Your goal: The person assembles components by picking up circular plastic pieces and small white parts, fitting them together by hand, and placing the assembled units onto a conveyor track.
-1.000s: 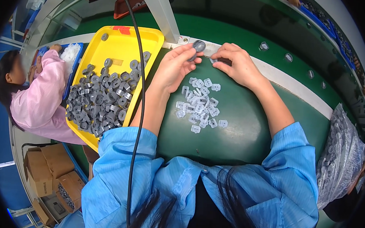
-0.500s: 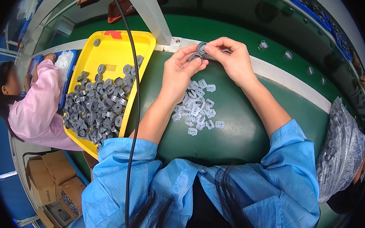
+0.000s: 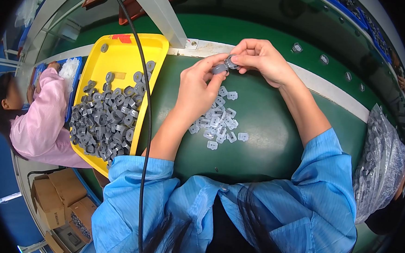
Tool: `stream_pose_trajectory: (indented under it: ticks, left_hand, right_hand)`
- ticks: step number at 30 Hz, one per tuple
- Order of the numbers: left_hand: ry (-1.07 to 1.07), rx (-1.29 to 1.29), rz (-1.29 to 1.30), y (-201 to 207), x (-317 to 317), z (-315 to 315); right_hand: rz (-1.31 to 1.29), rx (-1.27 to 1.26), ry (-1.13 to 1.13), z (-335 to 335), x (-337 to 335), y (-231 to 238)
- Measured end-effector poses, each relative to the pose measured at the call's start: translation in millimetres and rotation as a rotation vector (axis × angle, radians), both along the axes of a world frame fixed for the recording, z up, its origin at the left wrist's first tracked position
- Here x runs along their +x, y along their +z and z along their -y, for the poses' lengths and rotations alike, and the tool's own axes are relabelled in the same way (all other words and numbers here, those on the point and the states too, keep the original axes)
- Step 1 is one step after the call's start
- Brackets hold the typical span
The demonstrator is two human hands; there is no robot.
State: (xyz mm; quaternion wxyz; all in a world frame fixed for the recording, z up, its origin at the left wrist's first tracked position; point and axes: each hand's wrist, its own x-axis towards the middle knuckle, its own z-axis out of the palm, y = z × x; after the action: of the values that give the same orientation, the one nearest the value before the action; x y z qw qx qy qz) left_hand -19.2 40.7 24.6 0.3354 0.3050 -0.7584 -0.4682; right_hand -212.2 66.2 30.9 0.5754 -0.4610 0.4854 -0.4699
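Above the far edge of the green work surface (image 3: 276,131), my two hands are close together. My left hand (image 3: 196,84) pinches a grey ring-like plastic part (image 3: 219,69) between thumb and fingers. Beside it, another grey plastic part (image 3: 231,61) is gripped in the fingertips of my right hand (image 3: 266,63). The two parts meet or nearly meet; whether they are joined I cannot tell. Below my hands lies a loose pile of small pale plastic pieces (image 3: 217,120). To the left, a yellow tray (image 3: 160,47) holds a heap of grey ring-like parts (image 3: 105,120).
A black cable (image 3: 150,123) hangs down across the tray's right side. Clear bagged parts (image 3: 380,167) stand at the right. A metal post (image 3: 156,12) rises behind the tray. At the left, a person in a pink sleeve (image 3: 38,116) works at a blue tray; cardboard boxes (image 3: 49,200) stand below.
The grey parts have turned in my fingers, and the left one now shows a smoother side. My hands have shifted slightly, with the held parts a little to the right and lower.
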Motion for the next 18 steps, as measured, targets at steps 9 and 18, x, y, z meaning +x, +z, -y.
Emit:
stream_pose_trajectory:
  ticks: [9,18]
  left_hand:
    - [-0.107,0.39,-0.371,2.6,7.4,13.0]
    - [0.119,0.31,-0.505,-8.5,-14.2,-11.0]
  right_hand:
    - [-0.048,-0.139,-0.237,-8.4,16.1,2.6]
    - [-0.348,-0.319,-0.37,-17.9,46.1,12.2]
